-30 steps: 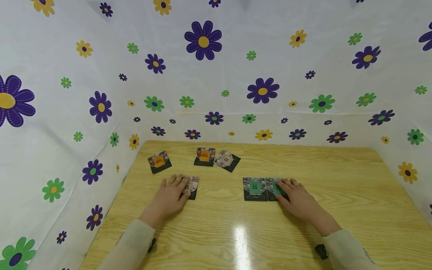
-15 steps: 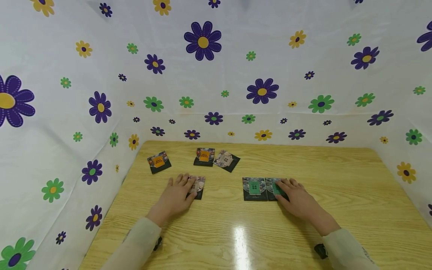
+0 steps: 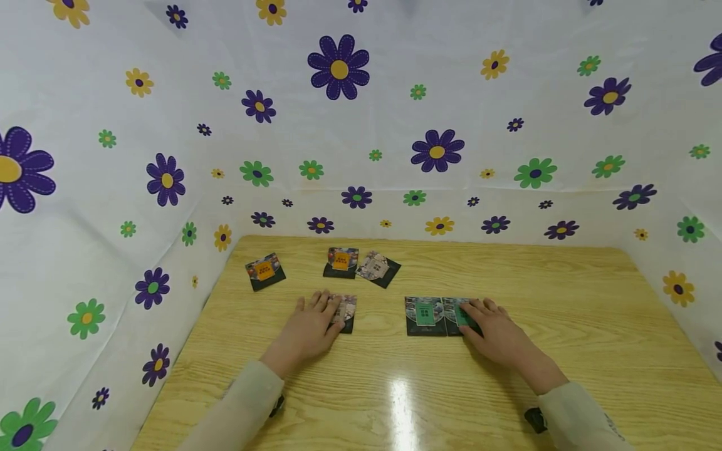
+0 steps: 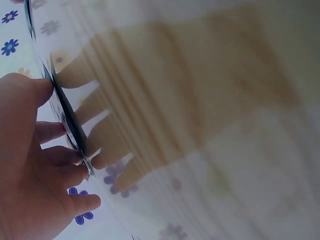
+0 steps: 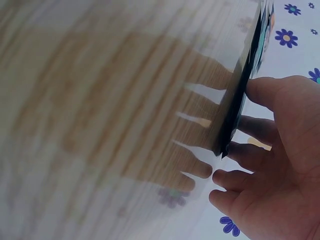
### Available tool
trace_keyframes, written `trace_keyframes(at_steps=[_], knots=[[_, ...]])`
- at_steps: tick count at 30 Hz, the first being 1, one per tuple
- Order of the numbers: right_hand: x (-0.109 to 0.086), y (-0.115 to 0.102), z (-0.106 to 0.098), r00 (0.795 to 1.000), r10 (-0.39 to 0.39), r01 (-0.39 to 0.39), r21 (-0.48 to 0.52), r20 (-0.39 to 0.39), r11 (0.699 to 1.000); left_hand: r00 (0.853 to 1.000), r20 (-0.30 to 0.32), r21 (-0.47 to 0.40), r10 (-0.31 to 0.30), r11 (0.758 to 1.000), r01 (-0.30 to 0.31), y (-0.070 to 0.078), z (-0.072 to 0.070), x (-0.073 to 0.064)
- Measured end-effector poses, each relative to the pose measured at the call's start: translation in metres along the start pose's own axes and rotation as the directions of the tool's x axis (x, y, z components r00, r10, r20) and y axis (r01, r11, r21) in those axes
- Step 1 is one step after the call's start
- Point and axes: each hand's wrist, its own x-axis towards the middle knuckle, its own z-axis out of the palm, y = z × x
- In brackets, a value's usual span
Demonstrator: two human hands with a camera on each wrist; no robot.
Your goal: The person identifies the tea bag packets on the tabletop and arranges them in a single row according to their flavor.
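My left hand point(image 3: 307, 329) lies with its fingers on a small flat square packet point(image 3: 348, 310) with a pale pinkish label and a dark lower band. In the left wrist view, the thumb and fingertips touch the face of this thin packet point(image 4: 67, 110), and the palm stays off the table. My right hand point(image 3: 496, 332) rests its fingertips on a green-labelled packet point(image 3: 462, 313), partly covering it. That packet point(image 5: 242, 95) appears edge-on in the right wrist view, under the fingers. Directly left of it, edge to edge, lies another green-labelled packet point(image 3: 425, 314).
Toward the back of the wooden table point(image 3: 507, 269) lie an orange-labelled packet point(image 3: 341, 262), a tilted beige-labelled packet point(image 3: 379, 268) beside it, and a second orange-labelled packet point(image 3: 265, 271) at the far left. Flower-printed white cloth point(image 3: 389, 113) encloses the back and sides.
My left hand has slid to the right, carrying the pinkish-labelled packet along the table toward the green-labelled pair. The right hand and the other packets have stayed in place.
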Motion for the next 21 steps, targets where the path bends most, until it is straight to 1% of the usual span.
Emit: trace_keyframes(at_steps=[5,11,17,21], knots=[[-0.001,-0.001,0.0,1.0,0.001,-0.001,0.004,-0.002,1.0,1.0,-0.002,0.027,0.018,0.999,-0.018,0.009,0.002,0.004],[-0.001,0.0,0.001,1.0,0.002,-0.002,0.003,-0.006,1.0,0.999,-0.01,0.032,0.042,0.999,-0.042,0.021,0.0,0.007],[-0.001,0.0,0.002,1.0,0.005,-0.005,0.005,-0.011,1.0,0.998,-0.013,0.059,0.054,0.997,-0.053,0.028,0.005,0.013],[-0.001,0.001,0.002,1.0,0.004,-0.004,0.004,-0.011,1.0,0.998,-0.002,0.068,0.057,0.996,-0.057,0.035,0.006,0.016]])
